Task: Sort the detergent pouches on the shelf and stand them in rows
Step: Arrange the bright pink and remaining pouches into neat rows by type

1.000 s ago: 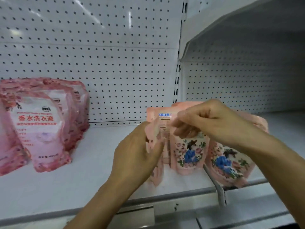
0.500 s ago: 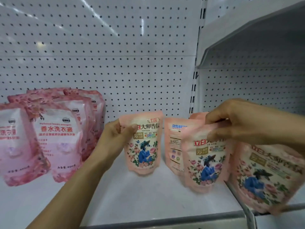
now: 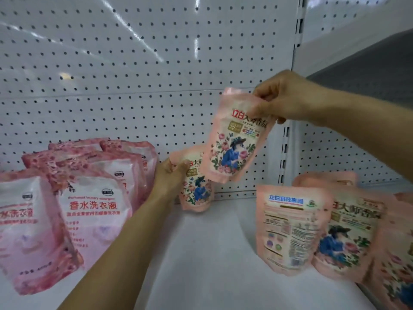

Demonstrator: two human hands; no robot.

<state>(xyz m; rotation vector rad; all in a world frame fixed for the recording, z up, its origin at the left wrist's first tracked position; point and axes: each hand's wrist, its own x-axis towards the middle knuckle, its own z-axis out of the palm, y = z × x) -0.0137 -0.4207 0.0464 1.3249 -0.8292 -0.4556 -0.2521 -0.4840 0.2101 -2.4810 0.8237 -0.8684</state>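
- Our right hand (image 3: pixel 288 97) pinches the top edge of a floral pouch (image 3: pixel 234 139), thumb in front and fingers curled behind, and holds it tilted in the air above the shelf (image 3: pixel 212 253).
- Our left hand (image 3: pixel 169 175) grips the upper left corner of a second floral pouch (image 3: pixel 196 191), thumb on its face; that pouch stands at the shelf's back edge against the pegboard (image 3: pixel 134 74).
- The raised pouch overlaps the standing one's upper right corner.
- At the shelf's right side more floral pouches (image 3: pixel 344 233) stand close together, one back pouch (image 3: pixel 288 229) showing its printed rear.
- At the left end, red pouches (image 3: pixel 93 211) stand in rows reaching to the pegboard.
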